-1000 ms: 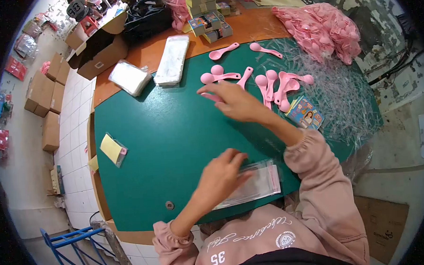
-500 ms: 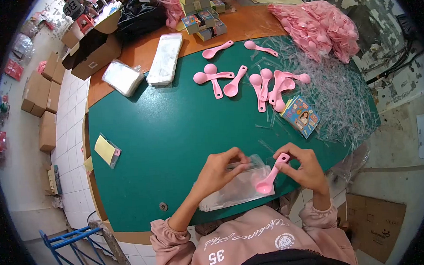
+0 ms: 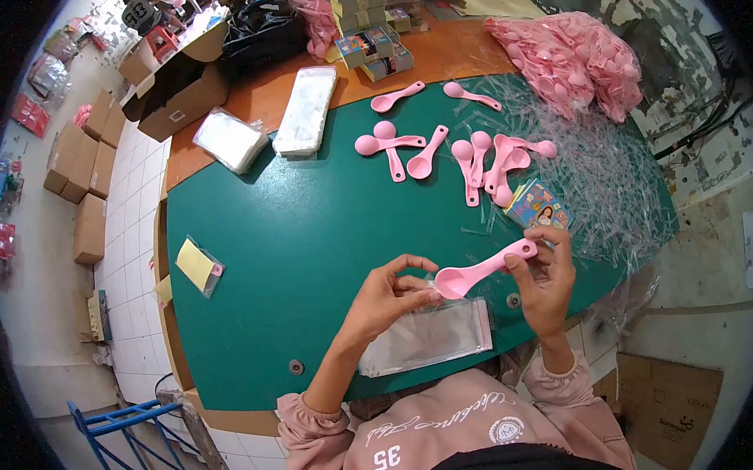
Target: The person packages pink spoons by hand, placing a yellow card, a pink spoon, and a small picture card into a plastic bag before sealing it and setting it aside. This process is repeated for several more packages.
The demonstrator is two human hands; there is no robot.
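In my right hand (image 3: 549, 290), thumb and fingers pinch the handle of a pink measuring spoon (image 3: 483, 269), its hollow bowl facing up and pointing left. My left hand (image 3: 388, 300) is closed at the fingertips beside the bowl, with a glint of clear plastic between them; its shape is hard to make out. Beneath both hands, clear plastic bags (image 3: 427, 340) lie flat at the table's near edge. Several more pink spoons (image 3: 423, 153) are spread beyond my hands. A stack of printed cards (image 3: 536, 204) lies just past my right hand.
Clear plastic strips (image 3: 601, 175) cover the right of the green table (image 3: 262, 315), below a heap of bagged pink spoons (image 3: 575, 62). Two packs of bags (image 3: 306, 112) lie at the back. A filled bag with a yellow card (image 3: 197, 266) sits left. A blue metal frame (image 3: 124, 422) stands nearby.
My right hand has raised the spoon and turned it nearly level, bringing its bowl to my left fingertips. The clear plastic lifted above the bags now shows only at my left fingertips.
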